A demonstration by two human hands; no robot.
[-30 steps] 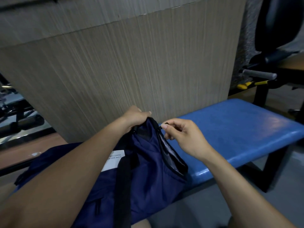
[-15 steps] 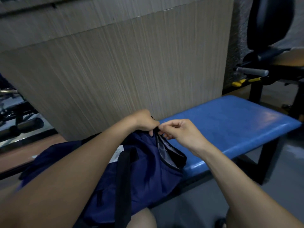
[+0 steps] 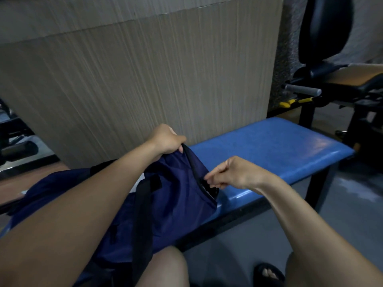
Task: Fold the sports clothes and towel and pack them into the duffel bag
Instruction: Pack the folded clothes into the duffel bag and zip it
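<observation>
A navy duffel bag with a black strap lies on the blue padded bench, partly hidden under my left forearm. My left hand grips the bag's top far corner at the zipper's end and holds it up. My right hand pinches the zipper pull low on the bag's right end, next to a short dark gap in the zipper. No clothes or towel show; the bag's inside is hidden.
A wood-grain wall panel stands right behind the bench. Black gym equipment with a grey handle stands at the back right, more machines at the far left. My knees and a sandalled foot are below the bench edge.
My right hand has drawn the zipper pull from the top corner, beside my left hand, down the bag's right end. The wide dark opening has narrowed to a short gap.
</observation>
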